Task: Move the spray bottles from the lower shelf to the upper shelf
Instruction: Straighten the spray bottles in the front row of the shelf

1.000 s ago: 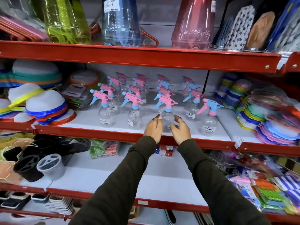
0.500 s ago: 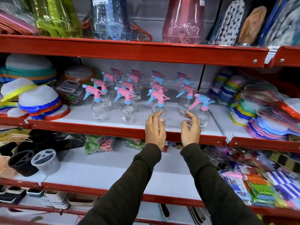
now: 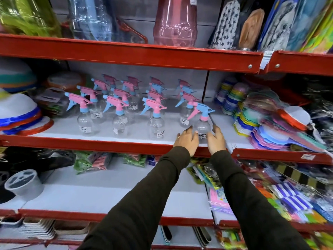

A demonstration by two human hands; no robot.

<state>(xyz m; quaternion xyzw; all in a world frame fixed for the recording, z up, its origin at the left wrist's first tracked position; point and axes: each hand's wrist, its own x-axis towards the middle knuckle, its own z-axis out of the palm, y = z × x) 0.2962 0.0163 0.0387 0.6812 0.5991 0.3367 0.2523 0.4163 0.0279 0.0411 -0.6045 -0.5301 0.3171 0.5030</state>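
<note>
Several clear spray bottles [image 3: 156, 127] with pink-and-blue trigger heads stand in rows on the white middle shelf [image 3: 100, 143] with a red front edge. The front right bottle [image 3: 203, 125] has a blue head and a pink trigger. My left hand [image 3: 187, 142] and my right hand [image 3: 216, 141] flank its base with fingers spread, at or just off its sides; neither hand is closed around it. Dark sleeves cover both arms. The shelf below [image 3: 111, 193] shows no spray bottles.
Stacked hats [image 3: 19, 114] sit left of the bottles and colourful plastic plates [image 3: 270, 130] to the right. Tall plastic jugs [image 3: 174, 20] fill the top shelf. Green packets [image 3: 86, 162] and a grey holder [image 3: 24, 183] lie on the shelf below.
Both hands have shifted right along the shelf, from the front middle bottle to the front right bottle with the blue head. The view has moved closer and a little right.
</note>
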